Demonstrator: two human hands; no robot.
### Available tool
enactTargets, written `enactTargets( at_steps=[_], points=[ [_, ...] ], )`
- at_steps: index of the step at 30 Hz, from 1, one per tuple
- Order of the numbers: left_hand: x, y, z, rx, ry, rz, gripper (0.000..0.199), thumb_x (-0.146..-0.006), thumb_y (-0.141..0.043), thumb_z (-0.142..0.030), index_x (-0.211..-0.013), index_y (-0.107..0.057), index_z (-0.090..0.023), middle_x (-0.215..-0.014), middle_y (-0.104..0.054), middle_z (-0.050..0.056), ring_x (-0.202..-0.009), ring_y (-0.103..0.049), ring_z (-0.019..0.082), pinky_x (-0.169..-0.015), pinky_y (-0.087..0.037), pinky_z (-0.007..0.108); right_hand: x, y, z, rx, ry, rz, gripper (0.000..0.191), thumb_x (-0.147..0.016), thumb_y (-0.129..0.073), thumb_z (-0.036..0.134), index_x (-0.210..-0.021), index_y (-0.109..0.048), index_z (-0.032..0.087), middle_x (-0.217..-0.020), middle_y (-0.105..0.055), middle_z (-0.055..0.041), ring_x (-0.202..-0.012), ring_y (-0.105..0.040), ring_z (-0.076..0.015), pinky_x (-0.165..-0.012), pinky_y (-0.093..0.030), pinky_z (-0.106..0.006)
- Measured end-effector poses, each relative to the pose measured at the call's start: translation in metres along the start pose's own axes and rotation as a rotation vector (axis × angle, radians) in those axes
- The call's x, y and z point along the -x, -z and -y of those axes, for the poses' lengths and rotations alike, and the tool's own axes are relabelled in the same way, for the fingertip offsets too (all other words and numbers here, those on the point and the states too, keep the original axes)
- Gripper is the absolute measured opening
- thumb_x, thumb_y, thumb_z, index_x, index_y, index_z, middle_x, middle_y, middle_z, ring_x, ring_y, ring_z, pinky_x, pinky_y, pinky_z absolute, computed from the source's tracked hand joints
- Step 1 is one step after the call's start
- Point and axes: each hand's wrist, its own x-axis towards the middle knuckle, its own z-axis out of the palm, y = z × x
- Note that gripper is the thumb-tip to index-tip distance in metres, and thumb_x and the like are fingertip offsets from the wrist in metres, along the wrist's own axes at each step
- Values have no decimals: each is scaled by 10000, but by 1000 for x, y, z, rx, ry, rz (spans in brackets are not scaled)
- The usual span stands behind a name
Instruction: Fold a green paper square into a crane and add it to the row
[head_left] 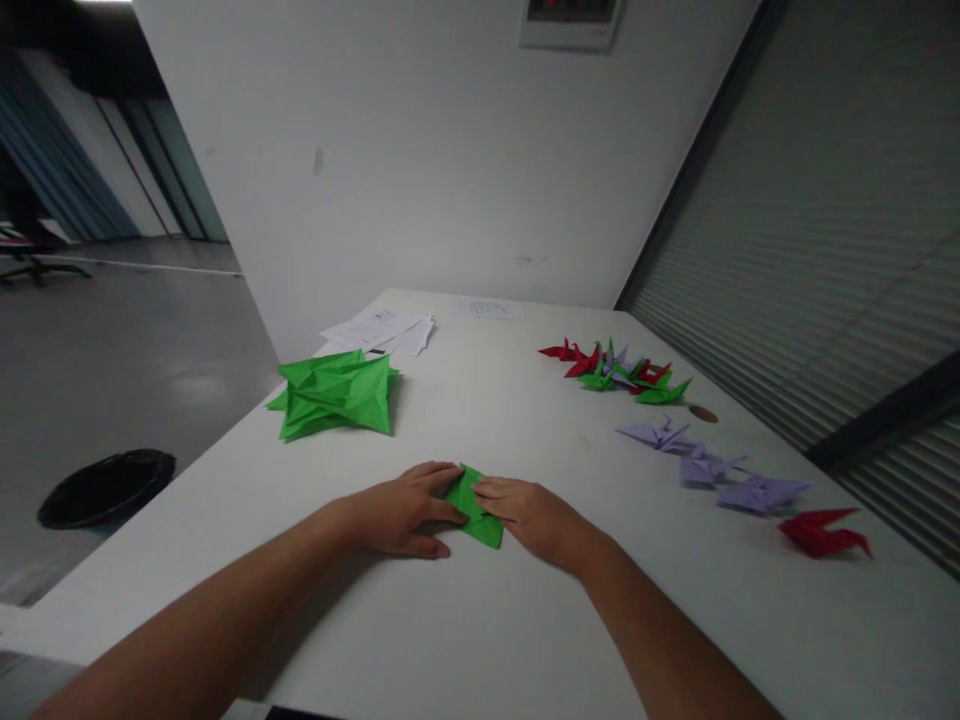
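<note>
A small folded piece of green paper [480, 522] lies flat on the white table [570, 620] between my two hands. My left hand [405, 510] rests on the table with its fingers spread, the fingertips on the paper's left edge. From the right, my right hand [534, 512] presses its fingers, held together, onto the paper's upper right part. Some of the folds are hidden under the fingertips.
Crumpled green sheets [337, 393] lie at the left, papers [379, 328] behind them. Folded cranes in several colours [619, 370] are piled back right; purple cranes [761, 492] and a red crane [823, 533] line the right side. A black bin [109, 490] stands left of the table.
</note>
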Motion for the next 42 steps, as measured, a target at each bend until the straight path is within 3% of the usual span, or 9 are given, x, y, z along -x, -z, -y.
enactTargets(
  at_steps=[6, 13, 22, 36, 42],
  points=[
    [0, 0, 0, -3, 19, 35, 560, -876, -742, -521, -1382, -660, -295, -1650, -358, 171, -1518, -322, 461, -1193, -360, 607, 0, 4, 2, 14, -3, 37, 370, -1002, -540, 122, -1324, -707, 197, -1439, -647, -111, -1363, -596, -236, -1183, -463, -466],
    [0, -2, -3, -11, 27, -7, 548, -859, -762, -519, -1350, -677, -291, -1655, -316, 165, -1514, -318, 453, -1195, -367, 589, 1, 10, 12, 44, -4, 61, 455, -923, -572, 79, -1352, -692, 175, -1467, -623, -124, -1390, -568, -246, -1207, -433, -454],
    [-3, -8, -2, -34, 10, 2, 603, -883, -685, -632, -1357, -646, -262, -1620, -384, 205, -1481, -374, 463, -1193, -315, 645, 1, 11, 12, 33, -23, 84, 463, -906, -583, 89, -1353, -691, 145, -1474, -612, -144, -1396, -561, -266, -1216, -419, -454],
    [-13, -9, 1, -12, 96, 48, 658, -787, -740, -712, -1293, -669, -297, -1668, -317, 181, -1493, -314, 519, -1139, -331, 698, 1, 17, 19, 62, -66, 129, 497, -897, -570, 83, -1384, -664, 120, -1494, -586, -162, -1421, -532, -282, -1224, -404, -470],
    [-16, -9, 3, 1, 116, 67, 715, -743, -768, -727, -1315, -659, -313, -1676, -301, 177, -1500, -284, 534, -1131, -311, 725, 9, 22, 19, 44, -69, 105, 480, -897, -571, 82, -1349, -700, 176, -1443, -643, -120, -1370, -586, -244, -1212, -420, -429]
  ],
)
